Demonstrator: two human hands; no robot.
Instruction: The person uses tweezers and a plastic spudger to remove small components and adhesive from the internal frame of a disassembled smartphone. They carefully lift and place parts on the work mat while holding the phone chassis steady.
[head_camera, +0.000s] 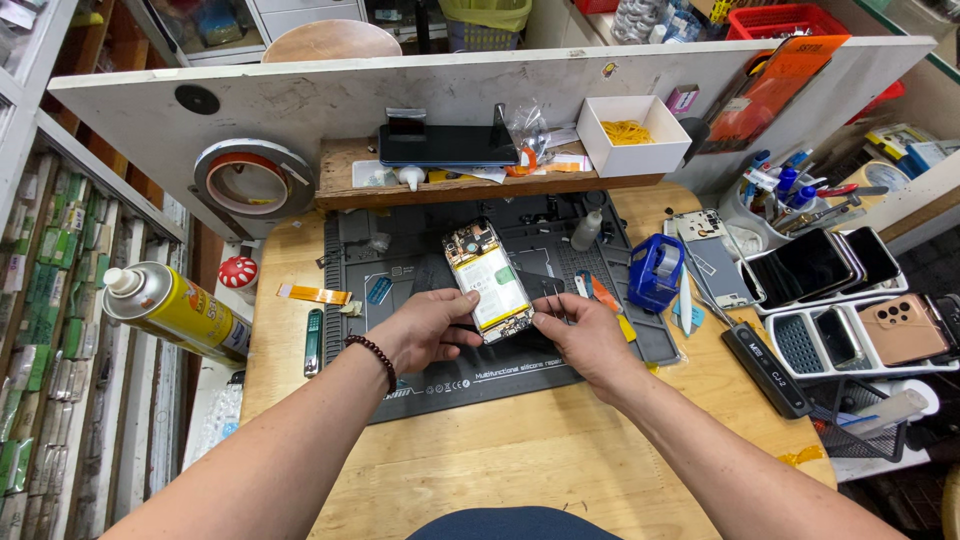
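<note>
Lying on its side at the far left, a yellow spray can (172, 308) stays clear of the dark silicone repair mat (400, 300). The left hand (428, 328) grips an opened phone with exposed battery (487, 281), tilted toward the camera for inspection; the right hand (588, 338) pinches what looks like thin metal tweezers (556, 297) beside it.

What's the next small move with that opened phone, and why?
Probably bring the tweezers in the right hand down onto the lower end of the opened phone. The left hand already props the phone tilted above the grey repair mat, its back off and the battery exposed, and the tweezer tips sit just beside its lower right edge.
</note>
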